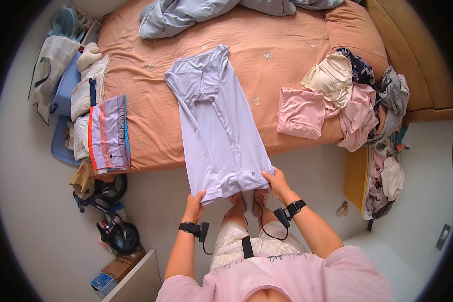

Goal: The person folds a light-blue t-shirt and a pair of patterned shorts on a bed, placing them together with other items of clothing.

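Observation:
A lavender garment, thin and long, lies stretched from the middle of the bed towards me, its near end past the bed's edge. My left hand grips the near left corner, thumb on top. The near right corner is pinched in my right hand, beside a small dark mark on the cloth. The far end rests on the orange bedsheet, with folded-over parts of the garment on it. Fingers under the cloth are hidden on both hands.
Right on the bed are a folded pink cloth and a heap of clothes. Folded textiles lie at the left end. A balance bike stands on the floor at left; a yellow-sided holder with clothes stands at right.

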The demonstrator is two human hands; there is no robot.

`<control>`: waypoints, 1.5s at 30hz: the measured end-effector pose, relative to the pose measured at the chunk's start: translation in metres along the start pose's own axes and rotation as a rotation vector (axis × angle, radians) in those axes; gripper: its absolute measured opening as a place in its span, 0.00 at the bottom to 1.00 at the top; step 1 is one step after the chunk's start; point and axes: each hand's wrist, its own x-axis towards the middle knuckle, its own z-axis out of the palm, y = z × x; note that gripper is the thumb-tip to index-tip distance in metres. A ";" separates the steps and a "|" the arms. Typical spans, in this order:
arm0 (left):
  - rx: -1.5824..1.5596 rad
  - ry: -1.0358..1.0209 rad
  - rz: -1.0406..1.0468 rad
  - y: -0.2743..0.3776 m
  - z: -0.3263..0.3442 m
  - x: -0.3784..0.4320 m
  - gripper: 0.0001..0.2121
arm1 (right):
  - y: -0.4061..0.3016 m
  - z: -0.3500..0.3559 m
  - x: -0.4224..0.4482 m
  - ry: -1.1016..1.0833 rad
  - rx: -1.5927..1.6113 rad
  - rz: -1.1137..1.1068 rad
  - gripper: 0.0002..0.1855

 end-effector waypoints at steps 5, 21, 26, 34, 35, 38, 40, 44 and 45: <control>0.057 -0.051 -0.159 0.009 -0.014 -0.043 0.16 | -0.024 0.003 -0.050 -0.034 -0.120 0.309 0.17; -0.096 -0.386 0.158 0.255 0.044 0.190 0.16 | -0.231 0.162 0.195 -0.162 -0.001 0.017 0.08; -0.127 -0.275 0.056 0.299 0.056 0.288 0.14 | -0.260 0.187 0.293 -0.006 0.040 0.010 0.09; -0.151 -0.136 -0.035 0.291 0.062 0.341 0.13 | -0.240 0.177 0.336 0.047 0.106 -0.068 0.14; -0.196 -0.188 -0.032 0.293 0.060 0.338 0.14 | -0.237 0.176 0.334 0.053 0.108 -0.063 0.14; -0.008 -0.076 0.077 0.288 0.054 0.310 0.17 | -0.231 0.180 0.302 0.205 -0.105 -0.203 0.19; 0.292 0.052 0.283 0.272 0.053 0.290 0.18 | -0.212 0.148 0.288 0.354 -0.416 -0.375 0.19; 0.668 0.312 0.644 0.204 0.013 0.264 0.15 | -0.155 0.109 0.268 0.513 -0.986 -0.494 0.19; 0.557 0.285 0.401 0.195 0.012 0.255 0.14 | -0.152 0.110 0.265 0.514 -0.983 -0.488 0.19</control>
